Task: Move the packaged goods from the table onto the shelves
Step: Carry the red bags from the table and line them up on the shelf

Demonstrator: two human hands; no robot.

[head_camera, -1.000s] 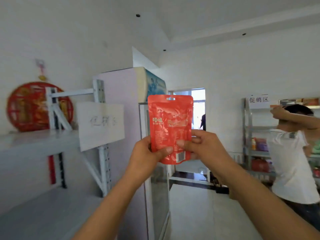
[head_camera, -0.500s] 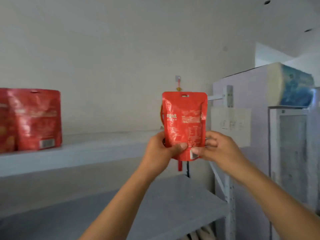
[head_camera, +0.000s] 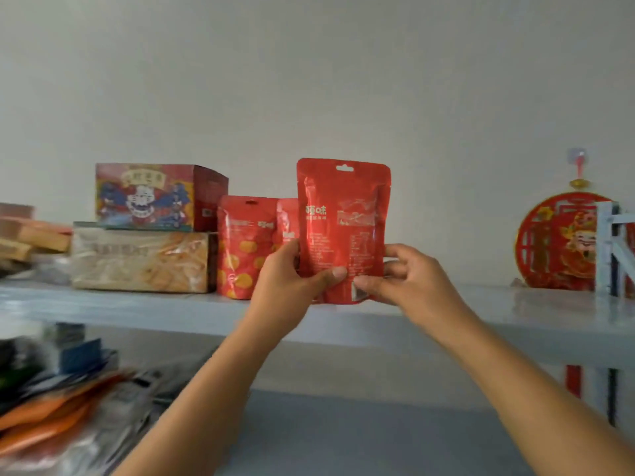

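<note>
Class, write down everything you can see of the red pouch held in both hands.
The red pouch is a glossy, foil-like bag with a hang slot at its top, pale lettering, fine print and a barcode patch low down. It is held upright, facing the camera, before the upper shelf. The left hand and right hand pinch its lower part, thumbs on the front.

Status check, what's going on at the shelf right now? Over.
Left hand and right hand pinch red pouch near its bottom, upright. Pouch at upper shelf front edge. Shelved pouches close on its left.
</note>
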